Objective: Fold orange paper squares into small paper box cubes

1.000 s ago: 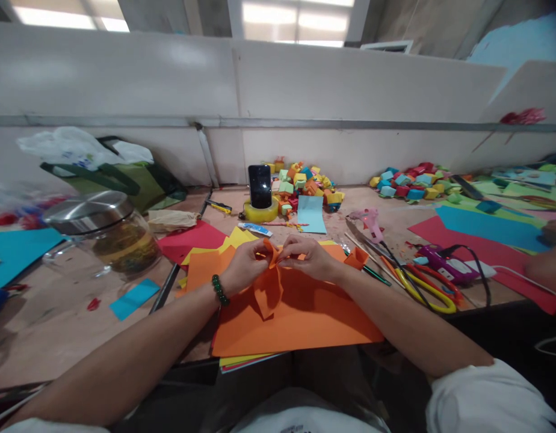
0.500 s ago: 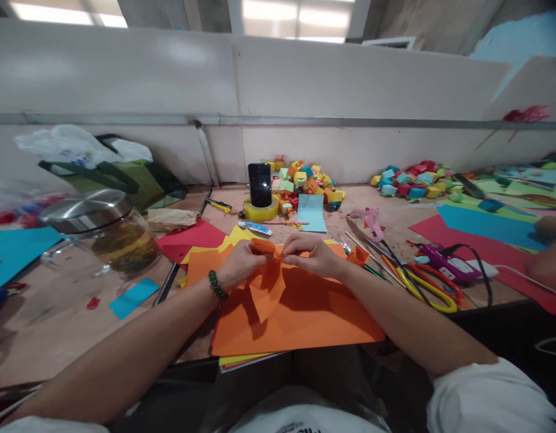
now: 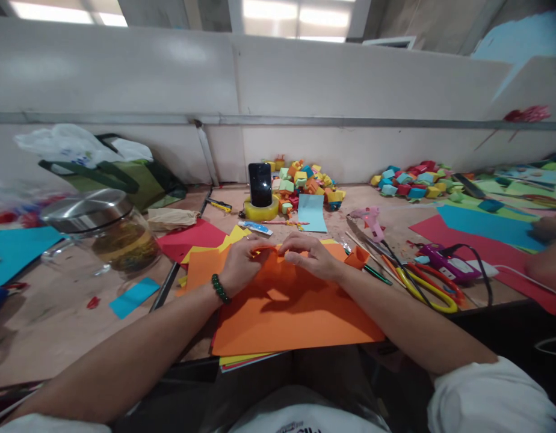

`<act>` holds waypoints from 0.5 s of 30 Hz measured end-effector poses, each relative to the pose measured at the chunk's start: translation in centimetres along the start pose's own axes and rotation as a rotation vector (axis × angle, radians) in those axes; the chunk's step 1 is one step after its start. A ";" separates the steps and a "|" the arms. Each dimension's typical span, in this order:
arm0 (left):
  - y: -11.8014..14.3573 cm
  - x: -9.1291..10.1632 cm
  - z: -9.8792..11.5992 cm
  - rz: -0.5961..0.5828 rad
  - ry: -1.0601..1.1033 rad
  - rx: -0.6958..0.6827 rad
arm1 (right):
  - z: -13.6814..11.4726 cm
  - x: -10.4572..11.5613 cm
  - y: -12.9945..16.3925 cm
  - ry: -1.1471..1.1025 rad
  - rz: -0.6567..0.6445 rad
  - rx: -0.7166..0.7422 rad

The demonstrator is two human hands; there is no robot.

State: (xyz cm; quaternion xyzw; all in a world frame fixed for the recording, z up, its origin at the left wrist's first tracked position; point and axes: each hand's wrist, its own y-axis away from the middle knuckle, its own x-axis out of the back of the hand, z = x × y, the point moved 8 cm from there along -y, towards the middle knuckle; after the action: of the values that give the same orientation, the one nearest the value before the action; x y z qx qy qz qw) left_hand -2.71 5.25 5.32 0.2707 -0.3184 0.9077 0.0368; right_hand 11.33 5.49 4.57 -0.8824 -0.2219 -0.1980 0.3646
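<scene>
Both my hands meet over a stack of coloured paper, whose top orange sheet [image 3: 300,319] fills the space in front of me. Between my fingers is a folded piece of orange paper [image 3: 269,248], mostly covered by them. My left hand [image 3: 245,260], with a green bead bracelet [image 3: 220,288] at its wrist, is closed on this piece. My right hand [image 3: 311,255] is closed at the piece's right end, thumb against the curled fingers. Just right of it sits a small orange paper box shape [image 3: 358,257].
A phone [image 3: 260,185] leans upright in a yellow tape roll [image 3: 261,210], beside a pile of paper cubes [image 3: 300,180]. On the right lie scissors [image 3: 426,291], a pink glue gun [image 3: 372,221] and a purple power strip [image 3: 454,264]. A glass tea jar [image 3: 120,237] stands left. Another person's hand [image 3: 549,264] shows at right.
The orange piece that hung down in a pointed flap toward me is now tucked up between my fingers. My left hand has tilted more upright; my right hand has barely shifted.
</scene>
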 end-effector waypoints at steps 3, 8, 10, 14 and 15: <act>0.5 0.9 1.5 0.068 -0.149 -0.219 | -0.9 0.9 0.2 0.145 0.148 0.047; 0.4 0.0 0.6 0.045 -0.111 -0.129 | -1.0 1.0 0.3 0.263 0.225 0.033; 0.1 -0.9 -1.0 -0.007 0.073 0.078 | 0.3 1.3 0.3 0.232 0.251 -0.071; 0.3 -3.0 -3.6 -0.167 0.470 0.458 | 3.4 1.9 0.4 0.026 0.319 -0.278; 0.4 -3.2 -4.0 -0.181 0.540 0.523 | 4.2 1.8 0.4 -0.056 0.323 -0.321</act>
State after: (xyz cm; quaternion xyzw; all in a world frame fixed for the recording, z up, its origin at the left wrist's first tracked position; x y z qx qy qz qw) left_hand -1.99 7.59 0.88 0.0490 -0.0298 0.9900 0.1289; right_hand 13.81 8.76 2.53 -0.9583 -0.0536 -0.1453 0.2401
